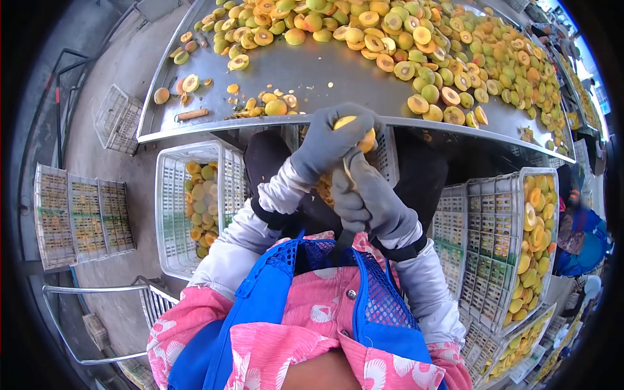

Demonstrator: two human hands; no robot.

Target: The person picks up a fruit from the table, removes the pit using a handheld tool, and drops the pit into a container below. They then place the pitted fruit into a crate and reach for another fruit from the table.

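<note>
Both my hands wear grey gloves and meet just below the edge of the metal table [305,68]. My left hand [328,140] is wrapped around a yellow fruit [354,130], of which only the top and right side show. My right hand [364,195] is closed just beneath it, touching the fruit; a small tool may be in its fingers, but the glove hides it. Many halved and whole yellow-green fruits [442,52] lie heaped across the table's far side.
A white crate [170,208] with fruit halves stands at my left, and taller crates [494,247] full of halves stand at my right. A stick-like tool [192,115] lies near the table's left edge. Stacked trays [81,218] rest on the floor. Another person [582,227] is at far right.
</note>
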